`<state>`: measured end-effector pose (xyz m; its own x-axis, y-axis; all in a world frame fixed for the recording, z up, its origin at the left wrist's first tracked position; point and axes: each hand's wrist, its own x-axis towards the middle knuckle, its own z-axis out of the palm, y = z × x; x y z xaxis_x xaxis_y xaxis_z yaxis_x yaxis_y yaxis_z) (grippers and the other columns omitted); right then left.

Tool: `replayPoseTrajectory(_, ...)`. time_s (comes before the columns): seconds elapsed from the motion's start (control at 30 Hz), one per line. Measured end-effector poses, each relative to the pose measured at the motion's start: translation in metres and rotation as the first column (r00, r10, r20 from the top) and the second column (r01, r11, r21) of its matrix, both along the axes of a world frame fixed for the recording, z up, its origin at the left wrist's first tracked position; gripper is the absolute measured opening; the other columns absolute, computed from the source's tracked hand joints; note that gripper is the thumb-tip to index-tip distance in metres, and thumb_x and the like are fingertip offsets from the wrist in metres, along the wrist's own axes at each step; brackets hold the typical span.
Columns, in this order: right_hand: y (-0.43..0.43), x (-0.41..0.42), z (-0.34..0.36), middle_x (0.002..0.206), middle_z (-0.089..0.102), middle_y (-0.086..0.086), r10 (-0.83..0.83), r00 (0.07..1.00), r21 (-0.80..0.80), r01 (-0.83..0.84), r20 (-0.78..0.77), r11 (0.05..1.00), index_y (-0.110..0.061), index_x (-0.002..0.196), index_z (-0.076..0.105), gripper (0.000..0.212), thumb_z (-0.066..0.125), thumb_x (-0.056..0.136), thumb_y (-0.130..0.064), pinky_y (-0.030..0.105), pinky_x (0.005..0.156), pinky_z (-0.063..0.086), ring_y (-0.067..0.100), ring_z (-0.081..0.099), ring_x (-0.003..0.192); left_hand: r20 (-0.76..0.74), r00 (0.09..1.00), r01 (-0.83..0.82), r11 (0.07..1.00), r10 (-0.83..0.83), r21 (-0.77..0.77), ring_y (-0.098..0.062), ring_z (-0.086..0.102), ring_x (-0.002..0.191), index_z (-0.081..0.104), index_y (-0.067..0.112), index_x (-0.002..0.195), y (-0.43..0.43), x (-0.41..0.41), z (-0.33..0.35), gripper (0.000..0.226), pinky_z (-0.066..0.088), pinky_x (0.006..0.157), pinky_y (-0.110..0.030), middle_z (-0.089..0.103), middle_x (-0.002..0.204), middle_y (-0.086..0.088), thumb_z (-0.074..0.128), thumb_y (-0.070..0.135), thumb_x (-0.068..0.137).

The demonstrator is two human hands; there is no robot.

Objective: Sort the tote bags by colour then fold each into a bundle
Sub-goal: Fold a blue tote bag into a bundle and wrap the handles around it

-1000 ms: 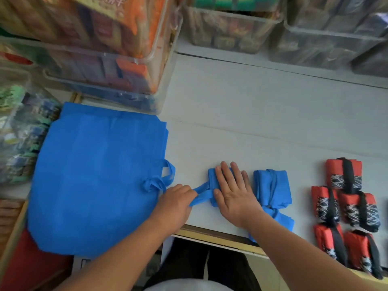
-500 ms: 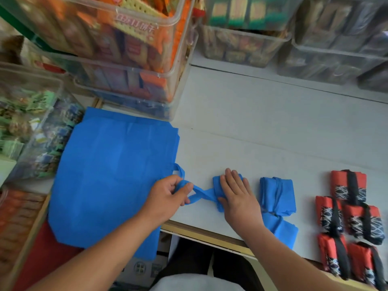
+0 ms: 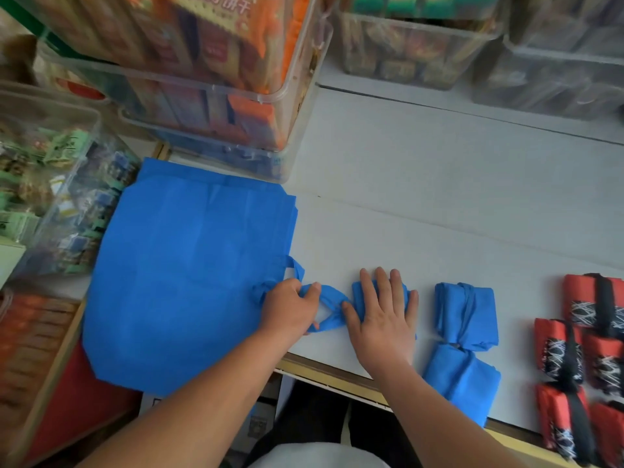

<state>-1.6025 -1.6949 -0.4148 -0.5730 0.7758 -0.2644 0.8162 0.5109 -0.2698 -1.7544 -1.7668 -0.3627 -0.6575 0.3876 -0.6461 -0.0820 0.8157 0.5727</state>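
A folded blue tote bundle [image 3: 363, 292] lies near the table's front edge, pressed flat under my right hand [image 3: 381, 315]. Its blue handles [image 3: 329, 309] stretch left from it, and my left hand [image 3: 287, 307] grips them. A flat, unfolded blue tote bag [image 3: 189, 265] is spread to the left, hanging partly over the table edge. Two finished blue bundles [image 3: 464, 312] lie to the right of my right hand. Several red bundles [image 3: 587, 352] wrapped with black straps sit at the far right.
Clear plastic bins [image 3: 216, 96] full of snack packets stand stacked at the back left and along the back. More bins [image 3: 50, 184] sit at the left. The white table [image 3: 439, 204] has its front edge just below my hands.
The camera view shifted. My left hand stays on the handles, which now stand apart in a loop between my two hands. My right hand stays flat on the bundle.
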Motion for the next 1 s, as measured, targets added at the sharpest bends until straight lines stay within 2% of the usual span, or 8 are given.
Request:
replayPoseTrajectory(0.13,0.014,0.003,-0.005,0.169,0.021,0.001,0.048,0.999,0.046,-0.049,0.025,0.998,-0.030,0.159,0.027,0.064,0.030,0.102,-0.058,0.050,0.124,-0.007,0.021,-0.005,0.157,-0.015,0.999,-0.031,0.996,0.033,0.080,-0.019,0.075,0.076,0.061,0.016,0.096,-0.005,-0.006,-0.004,0.030,0.062,0.078,-0.046,0.067,0.086,0.002,0.076,0.040,0.088)
replayPoseTrajectory(0.27,0.039,0.009,0.007,0.171,-0.011,-0.004,0.109,0.985,-0.045,-0.103,0.135,0.994,-0.035,0.162,0.002,0.065,0.014,0.105,-0.062,0.048,0.122,-0.019,0.017,-0.028,0.153,-0.248,0.950,0.226,0.966,-0.190,0.127,-0.013,0.064,0.097,0.060,0.019,0.109,-0.014,-0.011,0.000,0.032,0.053,0.088,-0.034,0.059,0.105,0.007,0.080,0.032,0.086)
replayPoseTrajectory(0.4,0.051,0.009,0.011,0.170,-0.018,-0.004,0.145,0.976,-0.070,-0.135,0.164,0.988,-0.035,0.163,-0.002,0.068,0.008,0.102,-0.064,0.050,0.121,-0.020,0.018,-0.032,0.151,-0.732,0.459,0.789,0.609,-0.504,0.076,-0.020,0.058,0.108,0.067,0.016,0.103,-0.024,-0.011,0.007,0.020,0.053,0.089,-0.039,0.060,0.117,0.003,0.067,0.033,0.092)
replayPoseTrajectory(0.5,0.050,0.010,0.010,0.170,-0.017,-0.003,0.152,0.974,-0.087,-0.139,0.167,0.986,-0.035,0.162,-0.002,0.073,0.004,0.097,-0.068,0.051,0.122,-0.020,0.018,-0.032,0.151,-0.635,0.182,0.933,0.337,-0.750,-0.131,-0.022,0.047,0.140,0.068,0.016,0.117,-0.030,-0.014,-0.012,0.037,0.031,0.123,-0.040,0.055,0.145,-0.002,0.060,0.045,0.096)
replayPoseTrajectory(0.63,0.055,0.011,0.013,0.169,-0.018,-0.005,0.166,0.973,-0.128,-0.146,0.161,0.981,-0.036,0.162,-0.004,0.073,0.008,0.099,-0.070,0.052,0.123,-0.015,0.018,-0.031,0.151,-0.480,0.248,0.935,0.337,-0.842,-0.107,-0.021,0.044,0.140,0.065,0.015,0.125,-0.031,-0.035,-0.029,0.045,0.045,0.111,-0.039,0.047,0.153,0.002,0.070,0.044,0.091)
replayPoseTrajectory(0.8,0.056,0.009,0.018,0.169,-0.019,-0.006,0.170,0.971,-0.157,-0.144,0.166,0.977,-0.037,0.162,-0.005,0.075,0.017,0.098,-0.071,0.052,0.124,-0.014,0.018,-0.031,0.151,-0.557,0.152,0.949,0.277,-0.816,-0.147,-0.018,0.054,0.100,0.063,0.019,0.098,-0.021,-0.045,-0.026,0.019,0.055,0.073,-0.040,0.060,0.107,0.004,0.078,0.027,0.088)
replayPoseTrajectory(0.9,0.057,0.008,0.019,0.168,-0.021,-0.007,0.163,0.973,-0.183,-0.132,0.164,0.974,-0.038,0.161,-0.006,0.076,0.017,0.098,-0.072,0.051,0.123,-0.016,0.016,-0.033,0.150,-0.570,0.221,0.928,0.350,-0.791,-0.126,-0.020,0.051,0.089,0.061,0.024,0.113,-0.023,-0.041,-0.026,0.025,0.044,0.072,-0.033,0.056,0.095,0.002,0.067,0.013,0.092)
replayPoseTrajectory(1.0,0.058,0.008,0.020,0.167,-0.024,-0.008,0.167,0.972,-0.213,-0.130,0.165,0.968,-0.040,0.160,-0.008,0.076,0.013,0.097,-0.075,0.051,0.123,-0.017,0.014,-0.036,0.149,-0.642,0.207,0.941,0.331,-0.738,-0.077,-0.019,0.047,0.080,0.064,0.017,0.090,-0.031,-0.037,-0.023,0.017,0.048,0.071,-0.033,0.051,0.084,0.003,0.072,0.007,0.079)
